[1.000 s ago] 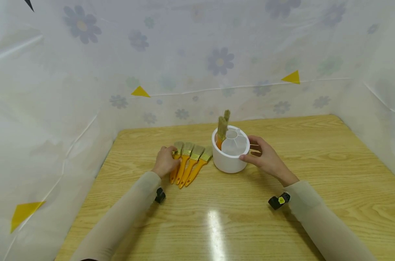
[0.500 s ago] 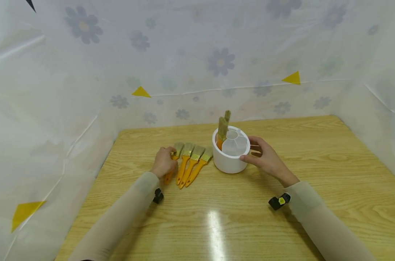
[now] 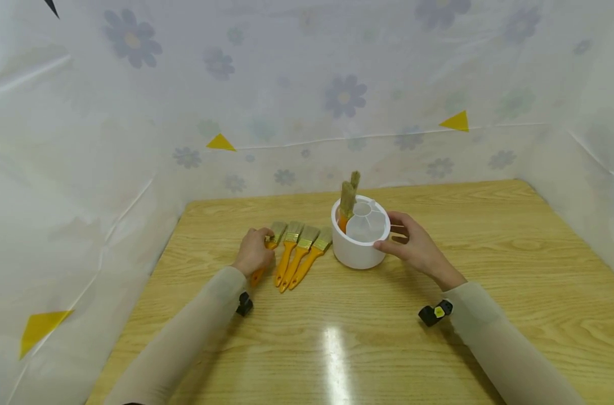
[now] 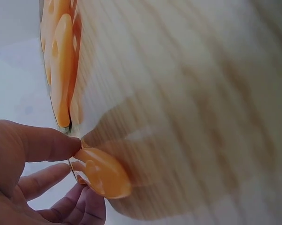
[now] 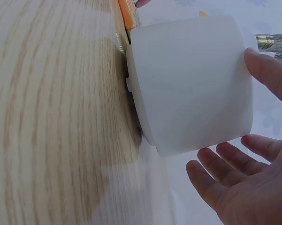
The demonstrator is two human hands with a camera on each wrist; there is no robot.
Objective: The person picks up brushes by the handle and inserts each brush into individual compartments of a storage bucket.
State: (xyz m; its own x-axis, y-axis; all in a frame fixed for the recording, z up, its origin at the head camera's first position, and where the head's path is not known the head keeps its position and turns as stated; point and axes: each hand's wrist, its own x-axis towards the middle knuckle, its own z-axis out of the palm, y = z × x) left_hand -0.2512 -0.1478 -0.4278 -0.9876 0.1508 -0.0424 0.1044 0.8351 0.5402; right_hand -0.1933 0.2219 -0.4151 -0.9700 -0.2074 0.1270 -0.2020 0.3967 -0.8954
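Note:
At the left end of a row of paintbrushes, my left hand point(image 3: 252, 253) pinches a flat paintbrush point(image 4: 105, 174) between thumb and fingers. Its orange handle end shows in the left wrist view; pale bristles point away from me. Beside it lie 3 more paintbrushes point(image 3: 296, 256), fanned on the table with orange handles toward me. My right hand point(image 3: 417, 247) holds the right side of a white round divided holder point(image 3: 356, 254), thumb at the rim and fingers against the wall. Two paintbrushes point(image 3: 346, 199) stand bristles-up in its left compartment; their lower handles are hidden.
The wood-grain table point(image 3: 377, 337) carries everything. Behind it and at both sides hang plastic sheets point(image 3: 286, 84) with flower prints and yellow triangles. The rightmost loose brush's bristles reach right up to the holder's left side.
My left hand has drawn the leftmost paintbrush a little left, apart from the other loose ones, with its handle end swung left. My right hand and the holder stay put.

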